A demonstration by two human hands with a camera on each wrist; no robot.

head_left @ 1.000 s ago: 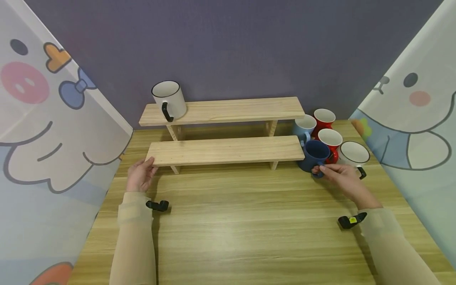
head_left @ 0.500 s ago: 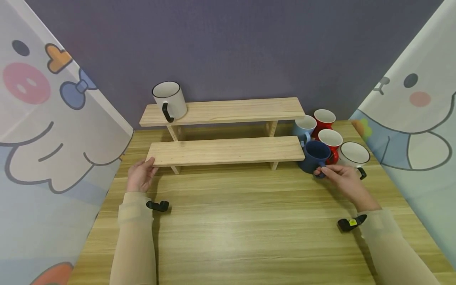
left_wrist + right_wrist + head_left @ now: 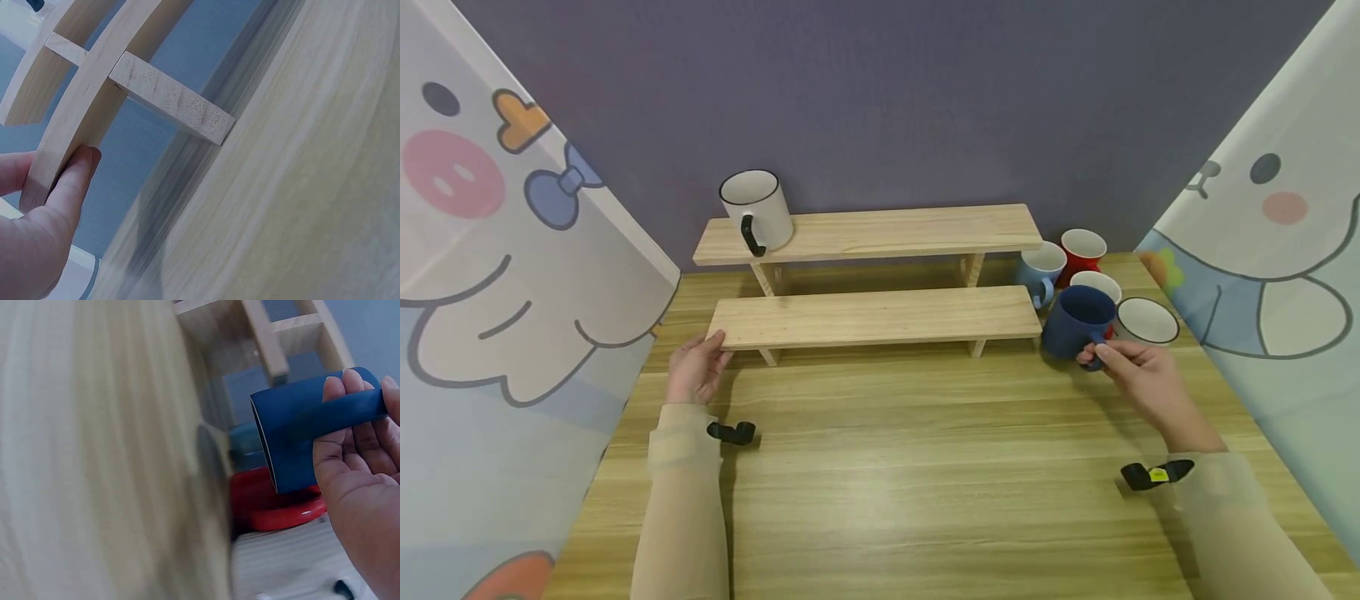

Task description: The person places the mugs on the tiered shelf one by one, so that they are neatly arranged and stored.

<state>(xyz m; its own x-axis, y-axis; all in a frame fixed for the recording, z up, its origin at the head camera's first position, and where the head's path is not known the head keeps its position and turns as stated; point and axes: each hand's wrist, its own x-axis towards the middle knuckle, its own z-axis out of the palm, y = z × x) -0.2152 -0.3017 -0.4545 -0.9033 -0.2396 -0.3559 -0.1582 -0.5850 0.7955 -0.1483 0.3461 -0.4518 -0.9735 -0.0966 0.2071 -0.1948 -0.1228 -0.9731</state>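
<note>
With its fingers, my right hand (image 3: 1152, 387) grips the handle of a dark blue mug (image 3: 1069, 327), which is upright just off the right end of the lower shelf board (image 3: 880, 317). The right wrist view shows the mug (image 3: 284, 444) raised over the table, fingers through its handle. At the other end, my left hand (image 3: 696, 372) pinches the left tip of that board. In the left wrist view the thumb and fingers (image 3: 70, 181) lie on either side of the board (image 3: 78, 119).
A white mug with black rim (image 3: 760, 208) stands on the left of the upper shelf board (image 3: 910, 233). Right of the shelf are a light blue mug (image 3: 1037, 271), two red mugs, one of them at the back (image 3: 1078, 262), and another white mug (image 3: 1145, 323), partly hidden.
My right hand has lifted the dark blue mug and moved it slightly right, uncovering more of the light blue mug. My left hand has stayed on the board.
</note>
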